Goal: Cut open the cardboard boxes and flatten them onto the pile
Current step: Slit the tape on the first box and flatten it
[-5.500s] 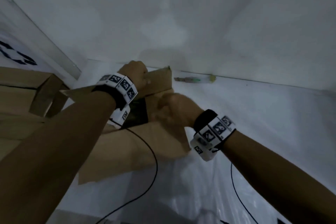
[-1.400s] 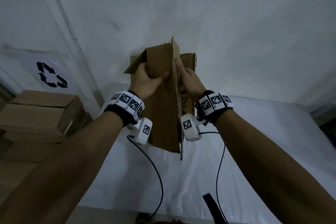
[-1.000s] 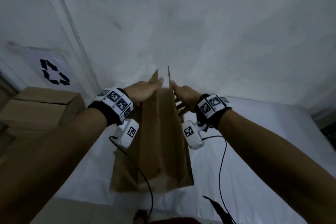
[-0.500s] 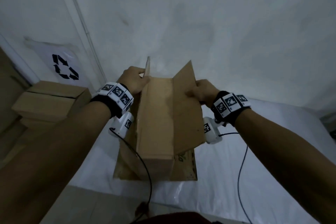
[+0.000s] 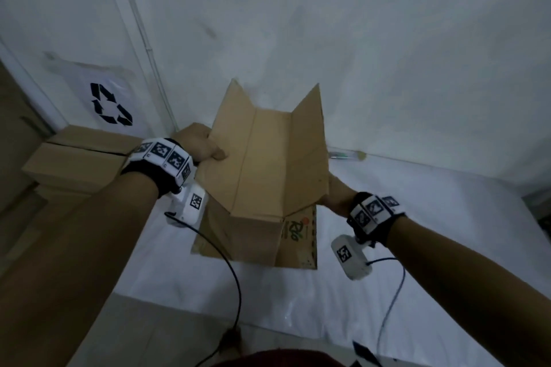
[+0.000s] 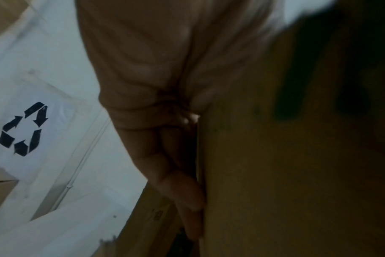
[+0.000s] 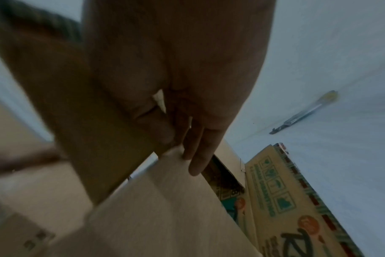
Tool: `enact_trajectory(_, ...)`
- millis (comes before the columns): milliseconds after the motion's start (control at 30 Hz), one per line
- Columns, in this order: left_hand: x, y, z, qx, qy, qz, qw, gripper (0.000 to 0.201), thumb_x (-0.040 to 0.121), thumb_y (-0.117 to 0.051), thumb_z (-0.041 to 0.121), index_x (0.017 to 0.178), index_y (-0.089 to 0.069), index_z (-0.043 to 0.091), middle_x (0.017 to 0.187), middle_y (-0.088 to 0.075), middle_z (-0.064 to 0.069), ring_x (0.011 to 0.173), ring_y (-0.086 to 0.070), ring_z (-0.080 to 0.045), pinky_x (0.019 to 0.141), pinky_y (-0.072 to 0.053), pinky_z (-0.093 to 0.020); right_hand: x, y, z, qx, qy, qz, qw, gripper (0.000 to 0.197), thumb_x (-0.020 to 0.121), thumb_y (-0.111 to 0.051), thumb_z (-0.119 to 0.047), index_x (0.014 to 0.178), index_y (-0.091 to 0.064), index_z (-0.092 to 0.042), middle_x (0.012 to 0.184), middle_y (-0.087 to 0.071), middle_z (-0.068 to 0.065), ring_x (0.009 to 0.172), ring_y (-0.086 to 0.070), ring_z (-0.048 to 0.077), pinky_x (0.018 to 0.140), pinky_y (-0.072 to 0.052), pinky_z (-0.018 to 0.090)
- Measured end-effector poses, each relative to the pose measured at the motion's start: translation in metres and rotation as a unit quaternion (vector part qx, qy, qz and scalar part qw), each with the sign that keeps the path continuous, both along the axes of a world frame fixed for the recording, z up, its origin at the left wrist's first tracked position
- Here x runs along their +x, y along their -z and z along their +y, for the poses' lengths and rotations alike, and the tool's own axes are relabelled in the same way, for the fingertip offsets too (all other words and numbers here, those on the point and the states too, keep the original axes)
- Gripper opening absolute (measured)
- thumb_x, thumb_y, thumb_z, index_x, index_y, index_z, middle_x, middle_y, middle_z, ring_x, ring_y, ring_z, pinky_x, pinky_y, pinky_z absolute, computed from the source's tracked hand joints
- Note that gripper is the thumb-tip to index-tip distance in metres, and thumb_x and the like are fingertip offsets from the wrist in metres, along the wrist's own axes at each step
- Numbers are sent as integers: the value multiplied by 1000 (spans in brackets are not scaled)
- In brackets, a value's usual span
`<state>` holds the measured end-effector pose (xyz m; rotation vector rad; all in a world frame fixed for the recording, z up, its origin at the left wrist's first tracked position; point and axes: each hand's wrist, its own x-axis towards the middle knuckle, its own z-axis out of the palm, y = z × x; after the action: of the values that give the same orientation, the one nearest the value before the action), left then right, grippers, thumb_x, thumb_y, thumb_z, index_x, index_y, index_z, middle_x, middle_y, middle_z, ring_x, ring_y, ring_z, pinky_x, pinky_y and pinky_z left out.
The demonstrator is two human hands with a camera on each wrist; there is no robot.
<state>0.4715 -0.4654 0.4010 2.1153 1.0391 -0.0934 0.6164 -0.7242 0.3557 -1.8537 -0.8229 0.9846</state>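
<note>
A brown cardboard box (image 5: 265, 164), cut open, is spread between my hands above the white table (image 5: 417, 247); its side panels fan upward and its printed lower flap (image 5: 298, 232) rests on the table. My left hand (image 5: 202, 147) grips the left panel's edge, thumb on top. In the left wrist view its fingers (image 6: 185, 191) lie curled along the cardboard (image 6: 286, 173). My right hand (image 5: 338, 195) holds the right panel's lower edge and is partly hidden behind it. The right wrist view shows the fingers (image 7: 198, 151) pinching the panel (image 7: 165, 208).
A green-handled cutter (image 5: 344, 155) (image 7: 306, 111) lies at the back of the table against the wall. A pile of cardboard (image 5: 74, 164) sits at the left under a recycling sign (image 5: 110, 104) (image 6: 22, 128). Cables hang from both wrists.
My hands have moved apart, and the right one has dropped lower. The box panels have spread wider and flatter than half a second ago.
</note>
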Motion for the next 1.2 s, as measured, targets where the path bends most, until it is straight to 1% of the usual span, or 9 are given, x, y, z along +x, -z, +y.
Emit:
enact_trajectory(133,8,0,-4,14,-11,-35,999,30,79,-78,16,102,-70,-1,105,-65,-12,96,-61,-29,84,-51,-34,-5,13,6,-112,-165,-155,968,11,89,-69,-18,93,-59,-21,90,-56,-10,83,-52,7,72,-43,8)
enact_trajectory(267,15,3,-7,43,-16,-59,997,18,80,-75,11,90,-69,-3,89,-63,-11,84,-59,-26,70,-45,-27,6,20,-4,-168,-140,-351,910,96,52,-46,-94,129,-52,-36,130,-55,-1,119,-45,29,104,-35,42)
enact_trajectory(367,22,10,-9,81,-24,-84,993,14,82,-73,12,84,-68,-1,78,-59,-9,77,-57,-24,60,-41,-25,0,23,-13,-143,-130,-424,885,89,59,-33,-91,129,-54,-40,133,-55,-1,119,-49,31,95,-44,44)
enact_trajectory(500,27,10,-10,160,-32,-100,982,27,83,-73,20,68,-63,-1,66,-56,-11,61,-52,-24,53,-40,-26,-11,31,-31,-160,-62,-443,880,69,77,-51,-76,124,-56,-26,112,-65,8,93,-62,30,69,-45,32)
enact_trajectory(600,28,11,-9,206,-38,-110,972,43,82,-77,27,106,-66,-7,102,-66,-22,89,-63,-32,75,-53,-38,-16,29,-42,-214,34,-444,870,65,74,-60,-74,98,-52,-14,90,-64,10,81,-63,30,59,-35,29)
enact_trajectory(733,27,23,-12,219,-29,-138,966,59,85,-73,26,134,-50,2,130,-56,-20,115,-55,-35,95,-46,-39,-17,36,-56,-100,176,-326,924,120,65,-77,-65,148,-5,-15,138,-51,11,97,-64,36,68,-50,37)
enact_trajectory(833,24,33,-12,216,-13,-92,972,53,89,-68,30,133,-55,4,134,-55,-20,120,-52,-36,101,-43,-39,-19,40,-60,-56,219,-335,915,134,71,-74,-64,146,30,-25,157,-26,6,99,-62,41,74,-53,44)
enact_trajectory(1000,16,43,-16,158,33,-15,987,54,94,-59,33,138,-47,2,141,-49,-17,122,-51,-33,100,-43,-36,-9,48,-55,-119,166,-430,880,95,86,-62,-56,154,-7,-19,150,-30,13,89,-61,42,63,-44,36)
enact_trajectory(1200,8,51,-27,30,73,-39,996,83,82,-76,30,145,-28,5,149,-37,-12,131,-41,-28,102,-32,-28,12,55,-41,-228,76,-398,885,47,95,-42,-57,112,-60,-17,108,-67,12,103,-60,35,90,-47,44)
